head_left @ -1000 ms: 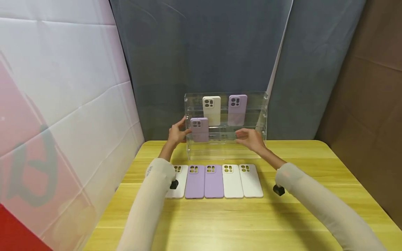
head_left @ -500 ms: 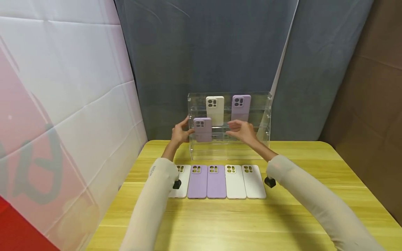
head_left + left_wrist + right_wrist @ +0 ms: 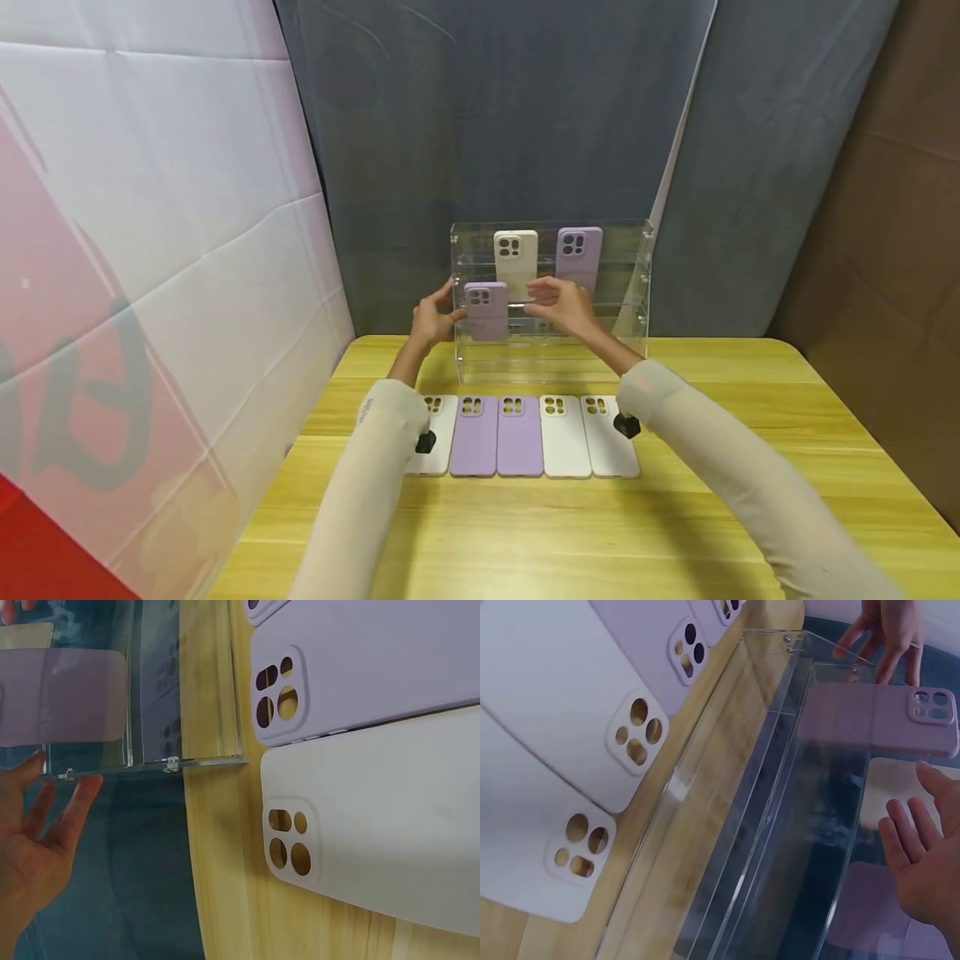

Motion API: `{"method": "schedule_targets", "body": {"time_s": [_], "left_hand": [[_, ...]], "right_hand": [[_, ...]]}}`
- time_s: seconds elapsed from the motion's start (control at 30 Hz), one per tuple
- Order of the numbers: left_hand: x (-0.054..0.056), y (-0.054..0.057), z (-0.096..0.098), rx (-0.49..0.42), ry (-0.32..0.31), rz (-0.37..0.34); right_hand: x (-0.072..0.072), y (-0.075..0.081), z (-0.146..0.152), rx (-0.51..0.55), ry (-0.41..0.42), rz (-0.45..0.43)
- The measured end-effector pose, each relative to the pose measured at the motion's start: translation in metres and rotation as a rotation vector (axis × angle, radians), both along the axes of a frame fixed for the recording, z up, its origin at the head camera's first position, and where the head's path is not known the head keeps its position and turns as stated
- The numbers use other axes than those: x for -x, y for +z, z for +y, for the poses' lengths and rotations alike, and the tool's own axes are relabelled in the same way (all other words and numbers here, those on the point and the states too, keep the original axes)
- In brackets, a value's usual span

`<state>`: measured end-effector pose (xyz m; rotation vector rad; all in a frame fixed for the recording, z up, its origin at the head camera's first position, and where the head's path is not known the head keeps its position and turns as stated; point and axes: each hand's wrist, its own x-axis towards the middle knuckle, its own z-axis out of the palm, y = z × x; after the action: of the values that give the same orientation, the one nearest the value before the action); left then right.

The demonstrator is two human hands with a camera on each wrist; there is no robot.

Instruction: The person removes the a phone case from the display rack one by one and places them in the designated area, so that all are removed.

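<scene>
A clear acrylic display rack stands at the back of the table. My left hand grips its left side edge, thumb in front and fingers behind, as the left wrist view shows. Just beside that thumb, a purple phone case leans in a lower tier. Higher up stand a white phone case on the left and another purple phone case on the right. My right hand hovers before the rack, fingers loosely bent and holding nothing. In the right wrist view it overlaps the upper white case.
In front of the rack, several phone cases lie flat in a row: white cases at both ends, such as this white case, and purple cases between them. The wooden table meets a grey curtain behind.
My right hand has moved left and slightly up across the rack's front, toward the lower purple case. The left hand stays at the rack's side, and the head view has shifted slightly.
</scene>
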<state>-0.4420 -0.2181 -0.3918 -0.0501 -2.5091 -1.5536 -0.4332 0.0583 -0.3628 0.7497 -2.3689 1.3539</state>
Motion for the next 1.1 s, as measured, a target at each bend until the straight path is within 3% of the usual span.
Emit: {"method": "schedule_targets", "body": {"time_s": [0.5,0.9,1.1], "left_hand": [[-0.005,-0.001,0.001,-0.038,-0.028,-0.008],[-0.004,-0.001,0.008,-0.085,-0.076,-0.051],[-0.005,-0.001,0.006,-0.105,-0.112,-0.056]], "right_hand": [[0.004,0.002,-0.027,0.069,0.082,-0.036],[0.0,0.004,-0.035,0.053,-0.038,-0.06],[0.0,0.01,-0.029,0.075,-0.045,-0.047]]}}
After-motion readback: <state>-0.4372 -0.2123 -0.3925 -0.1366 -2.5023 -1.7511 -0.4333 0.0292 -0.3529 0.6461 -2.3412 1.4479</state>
